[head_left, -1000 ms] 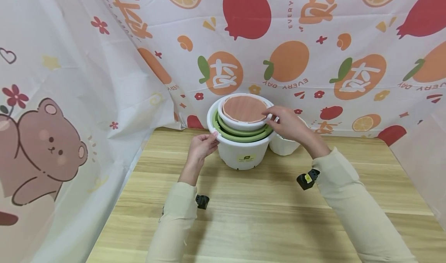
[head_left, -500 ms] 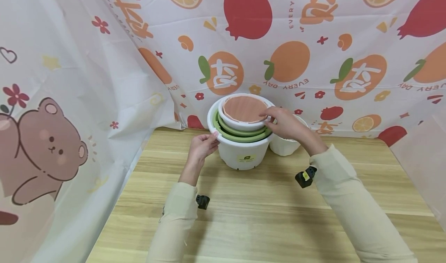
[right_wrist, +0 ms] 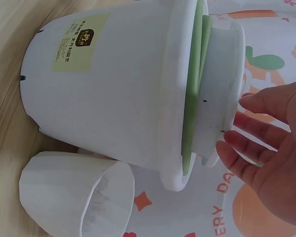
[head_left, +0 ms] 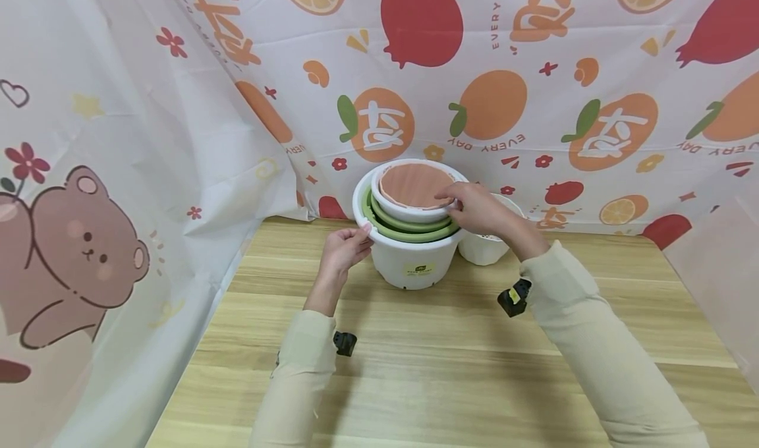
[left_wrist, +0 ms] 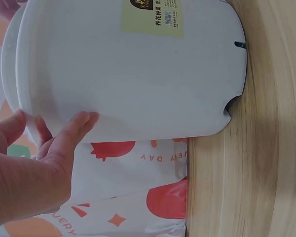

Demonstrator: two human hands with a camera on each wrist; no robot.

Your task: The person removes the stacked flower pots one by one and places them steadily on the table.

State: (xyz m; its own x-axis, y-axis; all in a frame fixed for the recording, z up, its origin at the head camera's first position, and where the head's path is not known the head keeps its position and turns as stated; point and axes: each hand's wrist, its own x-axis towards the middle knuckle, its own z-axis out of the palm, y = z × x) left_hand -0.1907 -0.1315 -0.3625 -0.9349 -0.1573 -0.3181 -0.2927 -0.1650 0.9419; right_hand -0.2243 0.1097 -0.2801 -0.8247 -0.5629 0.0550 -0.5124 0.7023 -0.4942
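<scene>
A large white flower pot (head_left: 409, 260) with a yellow label stands upright on the table. Green pots (head_left: 409, 232) are nested inside it, and a smaller white pot (head_left: 409, 213) sits on top of them. A round, flat terracotta-coloured piece (head_left: 412, 186) lies within the small pot's rim. My left hand (head_left: 342, 253) pinches the large pot's rim at its left side, thumb on top and fingers underneath. At the right of the stack, my right hand (head_left: 480, 209) has loosely bent fingertips over the terracotta piece and at the small pot's rim; the fingers are apart in the right wrist view.
Close behind and right of the stack, a smaller white faceted pot (right_wrist: 64, 192) stands on the wooden table (head_left: 427, 362). A fruit-printed cloth (head_left: 528, 53) hangs behind the table, and a bear-printed one (head_left: 136, 171) on the left.
My right hand has slid left, its fingertips moving from the rim's right edge further over the terracotta piece. The left hand and the stacked pots hold their place.
</scene>
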